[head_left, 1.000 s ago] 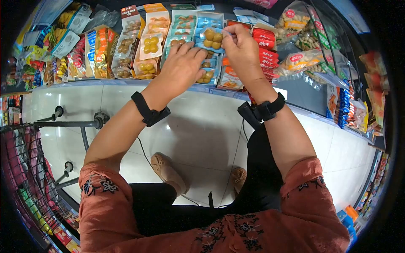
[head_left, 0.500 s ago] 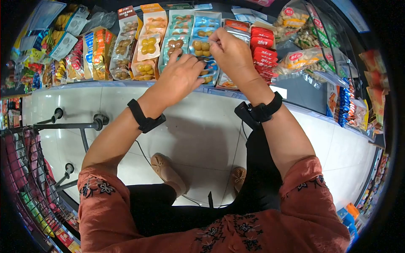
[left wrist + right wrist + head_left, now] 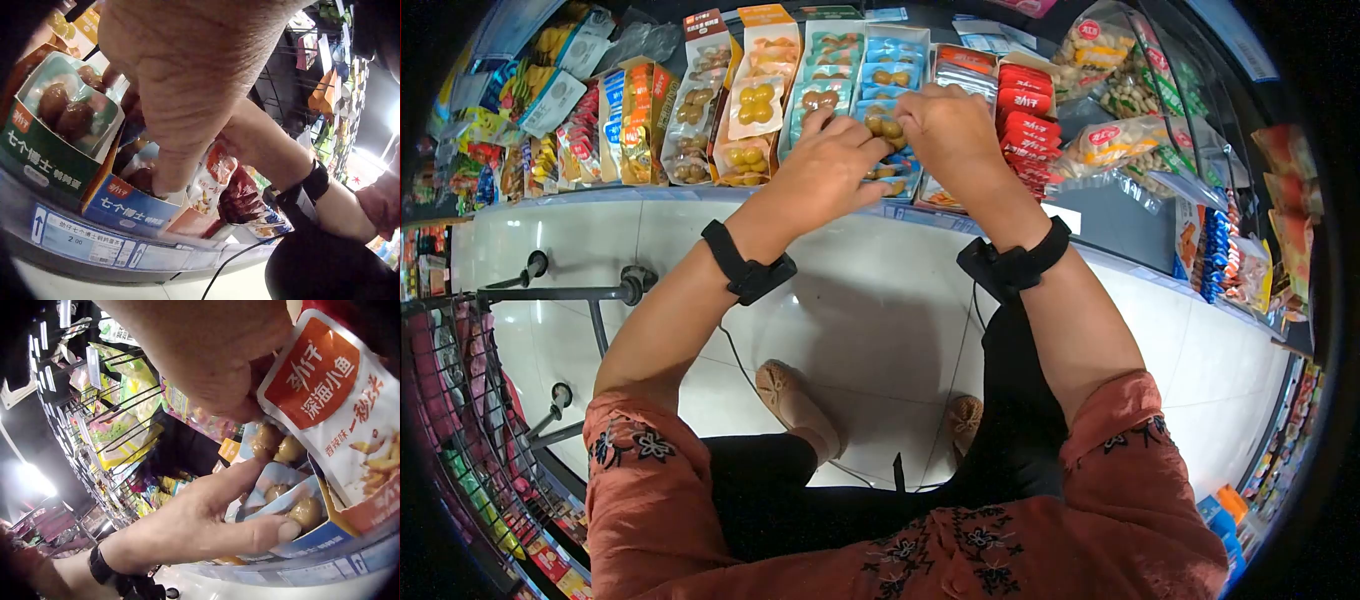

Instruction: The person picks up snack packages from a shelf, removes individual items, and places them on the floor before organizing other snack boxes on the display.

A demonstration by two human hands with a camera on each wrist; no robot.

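The right hand has its fingers bent at the edge of a blue packet of brown eggs and pinches its corner, low over the blue box. Just left of it the left hand lies spread across the same box. In the right wrist view the left hand has thumb and forefinger stretched apart over blue packets. A green packet lies in the green box by the left fingertips.
Orange and brown packet boxes stand on the left. Red packets and clear peanut bags lie on the right. A wire cart stands at lower left, and a price strip runs along the shelf edge.
The right hand has come left and down with the blue packet, which was held up over the box a second ago. The left hand has stayed nearly in place.
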